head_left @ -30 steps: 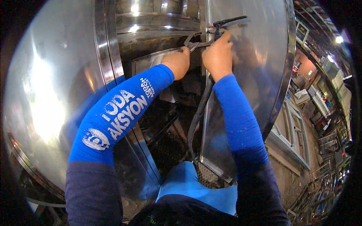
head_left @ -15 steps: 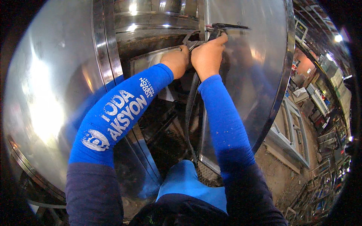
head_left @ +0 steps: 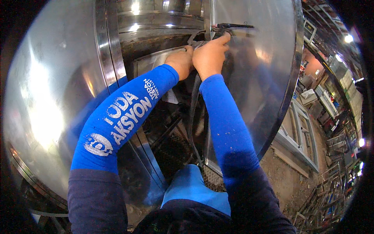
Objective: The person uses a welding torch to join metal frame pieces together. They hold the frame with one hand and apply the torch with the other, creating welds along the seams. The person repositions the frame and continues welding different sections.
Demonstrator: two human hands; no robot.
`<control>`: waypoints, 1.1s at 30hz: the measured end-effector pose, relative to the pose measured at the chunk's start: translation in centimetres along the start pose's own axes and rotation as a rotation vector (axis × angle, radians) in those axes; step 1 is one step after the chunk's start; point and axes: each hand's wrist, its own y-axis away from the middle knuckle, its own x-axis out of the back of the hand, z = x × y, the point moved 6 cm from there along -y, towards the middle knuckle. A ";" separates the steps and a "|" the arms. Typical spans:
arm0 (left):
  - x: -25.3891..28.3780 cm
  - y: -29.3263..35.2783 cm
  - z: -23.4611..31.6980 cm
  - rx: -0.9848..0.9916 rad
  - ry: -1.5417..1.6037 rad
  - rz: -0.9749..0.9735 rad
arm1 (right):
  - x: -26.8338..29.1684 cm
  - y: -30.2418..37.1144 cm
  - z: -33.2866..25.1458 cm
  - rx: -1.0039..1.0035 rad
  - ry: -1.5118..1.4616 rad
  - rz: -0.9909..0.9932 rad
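Note:
My right hand (head_left: 210,57) is wrapped round what looks like a TIG welding torch (head_left: 237,25). Its long black back cap points right, and its pinkish nozzle end lies at the upright edge of the right steel panel (head_left: 261,74). From below this hand a dark cable (head_left: 193,117) hangs into the opening. Close beside it, my left hand (head_left: 180,62) is closed in front of a framed plate (head_left: 154,61) inside the opening. What those fingers grip is hidden. A thin metal piece (head_left: 191,39) shows just above them.
A large shiny steel panel (head_left: 54,78) curves along the left, edged by a folded steel upright (head_left: 106,46). Dark bars and mesh fill the lower opening near my blue-clad knee (head_left: 187,183). At right, a metal frame (head_left: 298,132) lies on the dirty floor beside stacked metal stock (head_left: 331,202).
My right hand and forearm have shifted slightly left, closer to my left hand, and the torch has moved a little with them. The left hand has hardly moved.

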 end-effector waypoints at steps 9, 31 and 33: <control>-1.0 -0.7 -0.5 0.016 -0.017 0.015 | -0.6 -1.2 -0.3 -0.086 -0.028 -0.022; -0.7 -0.8 0.1 0.038 0.039 0.100 | 0.0 -1.2 0.4 0.050 0.102 0.024; -0.4 -0.5 0.1 0.048 0.038 0.090 | -0.1 -0.9 0.1 0.041 0.095 0.011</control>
